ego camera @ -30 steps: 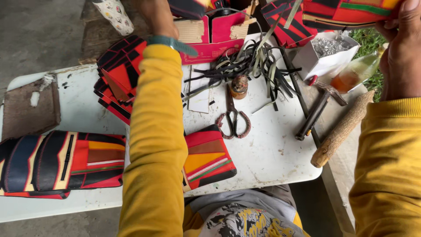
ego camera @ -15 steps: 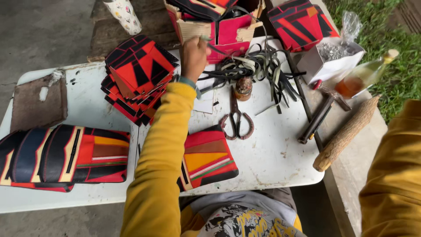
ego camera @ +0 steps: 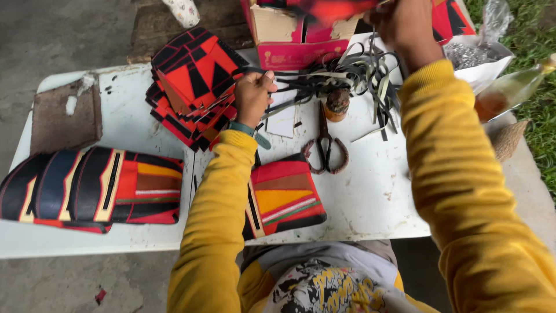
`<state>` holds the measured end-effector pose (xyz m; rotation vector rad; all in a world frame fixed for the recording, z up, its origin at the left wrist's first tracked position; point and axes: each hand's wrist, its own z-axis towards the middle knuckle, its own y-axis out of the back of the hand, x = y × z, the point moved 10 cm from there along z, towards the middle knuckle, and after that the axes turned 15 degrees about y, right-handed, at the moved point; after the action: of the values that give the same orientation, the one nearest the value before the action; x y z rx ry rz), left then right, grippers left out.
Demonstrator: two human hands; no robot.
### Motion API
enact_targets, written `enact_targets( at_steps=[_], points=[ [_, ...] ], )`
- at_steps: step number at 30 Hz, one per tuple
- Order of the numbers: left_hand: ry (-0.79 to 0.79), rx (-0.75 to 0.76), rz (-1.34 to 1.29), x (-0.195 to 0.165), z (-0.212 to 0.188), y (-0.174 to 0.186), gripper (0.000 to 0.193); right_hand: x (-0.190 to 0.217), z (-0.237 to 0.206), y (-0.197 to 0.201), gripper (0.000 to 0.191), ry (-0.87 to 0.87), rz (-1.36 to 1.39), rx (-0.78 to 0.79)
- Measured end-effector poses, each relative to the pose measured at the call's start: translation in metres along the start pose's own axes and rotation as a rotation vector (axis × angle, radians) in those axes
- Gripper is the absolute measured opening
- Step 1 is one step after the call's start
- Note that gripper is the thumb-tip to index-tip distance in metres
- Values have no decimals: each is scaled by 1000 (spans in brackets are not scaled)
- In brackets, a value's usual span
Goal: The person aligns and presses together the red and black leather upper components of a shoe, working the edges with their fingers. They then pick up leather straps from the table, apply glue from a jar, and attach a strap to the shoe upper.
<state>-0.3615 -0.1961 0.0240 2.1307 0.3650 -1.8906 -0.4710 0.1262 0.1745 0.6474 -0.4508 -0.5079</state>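
Note:
My left hand [ego camera: 253, 95] is closed on a thin dark strip from the tangle of strips [ego camera: 353, 69], right beside a stack of red and black patterned pieces [ego camera: 194, 81]. My right hand [ego camera: 405, 23] is raised over the pink cardboard box [ego camera: 295, 49] and grips a blurred red patterned piece [ego camera: 330, 8]. Between my arms lie scissors [ego camera: 325, 148] and a small brown-capped jar [ego camera: 337, 104]. A red, orange and brown pouch [ego camera: 284, 197] rests near the table's front edge, partly under my left sleeve.
A long striped pouch [ego camera: 87, 185] and a brown pad [ego camera: 66, 119] lie at the left of the white table [ego camera: 376, 203]. At the right are a white bag of metal bits [ego camera: 472, 58], a plastic bottle [ego camera: 509, 90] and a rough cob-like stick [ego camera: 507, 139].
My left hand came down from the box to the strips beside the stack. My right hand swung in from the right edge to above the box, holding the red piece.

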Motion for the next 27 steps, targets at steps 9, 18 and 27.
enact_targets(
  at_steps=[9, 18, 27],
  points=[
    [-166, 142, 106, -47, -14, -68, 31, 45, -77, 8, 65, 2, 140, -31],
    [-339, 536, 362, -55, -70, -147, 30, 88, -76, -101, 62, 153, 61, 566],
    [-834, 444, 1389, 72, -154, -211, 60, 86, -71, -145, 18, 265, -250, 587]
  ],
)
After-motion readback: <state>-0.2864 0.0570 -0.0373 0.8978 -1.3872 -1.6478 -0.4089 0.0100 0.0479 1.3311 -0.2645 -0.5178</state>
